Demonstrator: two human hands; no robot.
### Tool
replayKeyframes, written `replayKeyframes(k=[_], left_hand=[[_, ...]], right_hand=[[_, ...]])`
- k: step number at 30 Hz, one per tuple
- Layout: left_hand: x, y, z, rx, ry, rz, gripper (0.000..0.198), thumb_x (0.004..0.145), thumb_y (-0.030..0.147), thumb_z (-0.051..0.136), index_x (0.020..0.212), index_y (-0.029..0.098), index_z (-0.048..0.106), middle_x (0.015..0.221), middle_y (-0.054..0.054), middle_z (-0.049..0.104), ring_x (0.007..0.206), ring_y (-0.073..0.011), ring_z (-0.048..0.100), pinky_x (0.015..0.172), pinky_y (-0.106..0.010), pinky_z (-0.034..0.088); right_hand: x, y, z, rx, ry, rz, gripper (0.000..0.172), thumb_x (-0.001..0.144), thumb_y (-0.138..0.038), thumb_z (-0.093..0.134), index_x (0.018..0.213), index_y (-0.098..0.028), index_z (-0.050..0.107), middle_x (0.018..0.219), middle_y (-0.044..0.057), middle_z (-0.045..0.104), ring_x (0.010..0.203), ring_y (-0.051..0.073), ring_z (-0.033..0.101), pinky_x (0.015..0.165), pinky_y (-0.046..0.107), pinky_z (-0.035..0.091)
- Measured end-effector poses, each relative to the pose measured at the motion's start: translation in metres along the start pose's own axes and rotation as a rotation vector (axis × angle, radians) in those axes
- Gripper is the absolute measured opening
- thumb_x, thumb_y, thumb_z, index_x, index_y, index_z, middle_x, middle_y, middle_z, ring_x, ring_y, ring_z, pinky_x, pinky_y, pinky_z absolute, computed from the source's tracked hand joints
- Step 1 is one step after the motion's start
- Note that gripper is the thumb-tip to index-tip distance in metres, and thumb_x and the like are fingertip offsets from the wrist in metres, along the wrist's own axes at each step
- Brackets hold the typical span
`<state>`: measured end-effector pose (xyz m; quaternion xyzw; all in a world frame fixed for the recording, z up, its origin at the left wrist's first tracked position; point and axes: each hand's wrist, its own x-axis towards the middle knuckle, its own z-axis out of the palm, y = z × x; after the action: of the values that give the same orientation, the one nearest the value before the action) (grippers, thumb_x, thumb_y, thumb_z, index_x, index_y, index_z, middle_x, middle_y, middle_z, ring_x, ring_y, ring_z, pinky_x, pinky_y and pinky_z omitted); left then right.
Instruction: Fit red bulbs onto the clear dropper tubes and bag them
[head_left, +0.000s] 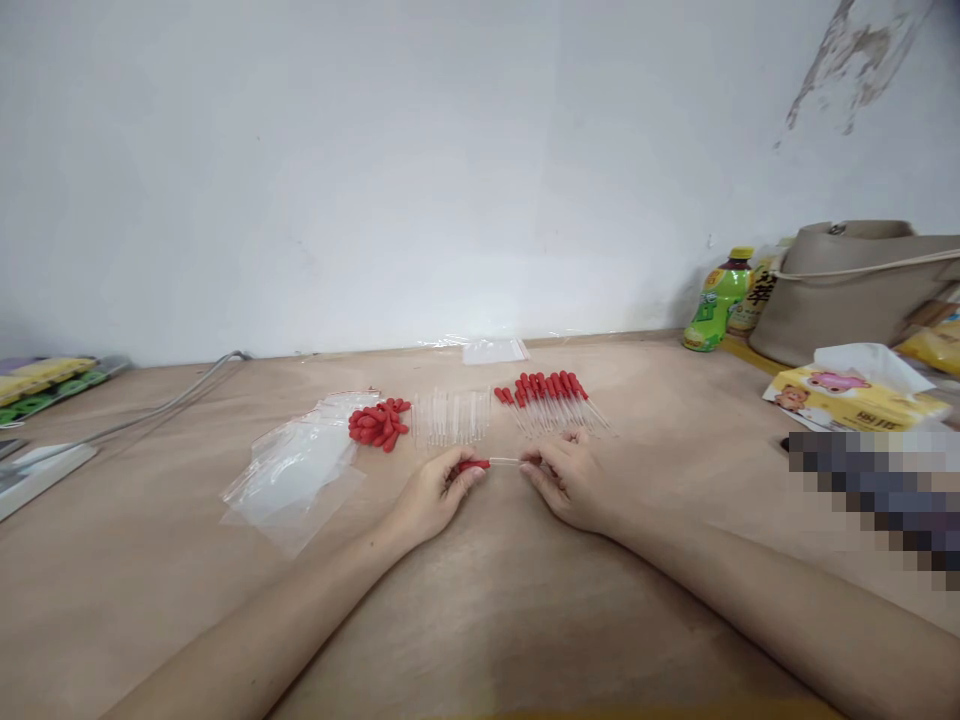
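Observation:
Between my hands lies a dropper level above the table, its red rubber bulb [474, 464] joined to a clear glass tube [505, 461]. My left hand [441, 490] pinches the bulb end. My right hand [568, 480] grips the tube's other end, whose tip is hidden by the fingers. Just beyond, bare clear tubes [451, 417] lie side by side. Left of them is a heap of loose red bulbs [379, 424], partly on clear zip bags [307, 455]. Behind my right hand rests a row of droppers with red bulbs fitted [551, 398].
A small bag [495, 351] lies by the wall. At right stand a green-labelled bottle [718, 302], a beige handbag [840, 290] and a yellow tissue pack [855, 397]; a blurred dark object lies nearer. A grey cable [176, 402] runs to a white power strip [49, 475] at left.

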<state>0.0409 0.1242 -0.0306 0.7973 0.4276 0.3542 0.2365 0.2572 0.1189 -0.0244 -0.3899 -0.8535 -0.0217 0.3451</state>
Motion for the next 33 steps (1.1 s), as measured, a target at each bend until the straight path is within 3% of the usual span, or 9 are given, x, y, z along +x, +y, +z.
replayKeyframes(k=[10,20,33], left_hand=[[0.0,-0.001,0.005,-0.258,-0.055,-0.041,0.021,0.083,0.033,0.048,0.089,0.014,0.055,0.068,-0.001,0.056,0.059,-0.0103,0.053,0.055,-0.023,0.045],[-0.005,0.001,0.003,-0.164,-0.11,-0.054,0.022,0.083,0.033,0.047,0.091,0.016,0.06,0.066,0.0,0.056,0.055,-0.0092,0.049,0.052,-0.021,0.043],[-0.005,0.002,0.003,0.034,-0.078,-0.004,0.022,0.082,0.034,0.049,0.088,0.018,0.062,0.067,0.0,0.061,0.06,-0.0113,0.055,0.055,-0.02,0.043]], right_hand=[[-0.001,0.004,0.005,0.076,-0.054,-0.058,0.018,0.086,-0.024,0.041,0.082,-0.018,0.057,0.067,-0.001,0.061,0.058,0.01,0.049,0.072,0.028,0.026],[0.0,0.015,0.008,0.18,-0.147,-0.07,0.017,0.086,-0.022,0.044,0.087,-0.022,0.061,0.075,-0.001,0.064,0.066,0.011,0.053,0.076,0.03,0.025],[0.003,0.0,-0.003,-0.078,-0.066,-0.149,0.023,0.085,-0.02,0.041,0.08,-0.021,0.063,0.072,0.001,0.063,0.061,0.011,0.049,0.069,0.029,0.023]])
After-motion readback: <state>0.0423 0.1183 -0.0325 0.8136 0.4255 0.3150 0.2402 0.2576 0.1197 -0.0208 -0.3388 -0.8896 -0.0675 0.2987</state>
